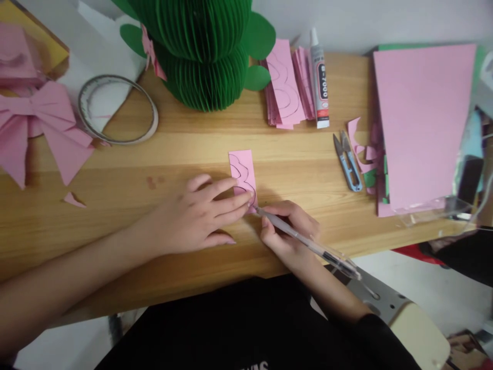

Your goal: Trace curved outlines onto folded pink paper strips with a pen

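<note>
A small pink paper strip with dark curved outlines lies flat on the wooden table. Across its lower left part rest the outstretched fingers of my left hand, pressing it down. My right hand grips a clear pen, whose tip touches the strip's lower end close to my left fingertips. Behind the strip stands a stack of similar pink strips, the top one also bearing curved lines. A tube of glue lies against that stack.
Blue-handled thread snips lie to the right beside pink paper scraps. Farther right is a pile of pink sheets. A green honeycomb paper piece stands at the back. A tape roll and a pink paper bow are leftward.
</note>
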The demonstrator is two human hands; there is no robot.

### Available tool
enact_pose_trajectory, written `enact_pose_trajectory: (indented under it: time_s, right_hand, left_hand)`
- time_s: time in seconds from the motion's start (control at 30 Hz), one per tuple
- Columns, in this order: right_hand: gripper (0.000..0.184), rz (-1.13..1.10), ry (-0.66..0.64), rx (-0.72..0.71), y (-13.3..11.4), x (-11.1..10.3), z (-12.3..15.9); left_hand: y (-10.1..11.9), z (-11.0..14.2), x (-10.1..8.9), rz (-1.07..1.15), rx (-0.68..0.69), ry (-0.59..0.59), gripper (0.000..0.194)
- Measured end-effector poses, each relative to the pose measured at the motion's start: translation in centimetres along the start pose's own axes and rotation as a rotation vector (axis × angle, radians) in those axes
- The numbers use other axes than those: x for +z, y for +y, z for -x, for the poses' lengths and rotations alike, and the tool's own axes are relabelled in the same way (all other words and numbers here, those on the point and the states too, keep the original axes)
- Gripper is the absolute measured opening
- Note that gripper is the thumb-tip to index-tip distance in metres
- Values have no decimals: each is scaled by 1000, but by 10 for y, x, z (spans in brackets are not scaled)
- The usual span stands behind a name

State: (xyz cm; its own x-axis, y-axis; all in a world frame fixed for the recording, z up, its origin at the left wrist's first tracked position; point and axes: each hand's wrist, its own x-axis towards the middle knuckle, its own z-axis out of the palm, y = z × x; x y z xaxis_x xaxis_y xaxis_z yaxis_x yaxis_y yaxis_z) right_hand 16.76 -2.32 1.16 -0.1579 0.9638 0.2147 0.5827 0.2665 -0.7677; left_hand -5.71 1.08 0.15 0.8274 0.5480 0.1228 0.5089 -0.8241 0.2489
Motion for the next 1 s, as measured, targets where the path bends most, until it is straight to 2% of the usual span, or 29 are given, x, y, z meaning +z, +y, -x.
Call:
enact_pose_trajectory:
  time_s: [0.17,0.27,0.4,0.47,0.6,0.7,0.87,1.0]
  right_hand:
    - [18,-22,104,90,0,3,8]
    - [27,22,37,60,1,4,11]
    - [26,129,-52,-59,0,5,9]
    - [26,158,-58,-86,0,6,8]
    - [27,170,-66,-95,2,9,9]
    - [24,145,-30,-50,2,10,9]
    - [17,42,143,97,-2,7,10]
    - [6,-90,87,183,-4,7,6]
  left_hand:
    - [-3,-1,0,58,-3,29,46]
    - [-5,-3,-2,98,-21,16,46]
    - [-6,-5,-4,91,-14,23,37]
    - [-7,-7,-4,76,-7,61,32]
    - [-9,-12,-2,63,8,157,39]
    - [-13,-18,-2,103,20,160,40]
    - [-17,-21,-3,170,-28,92,40]
    - [-18,-20,-1,203,-30,89,36]
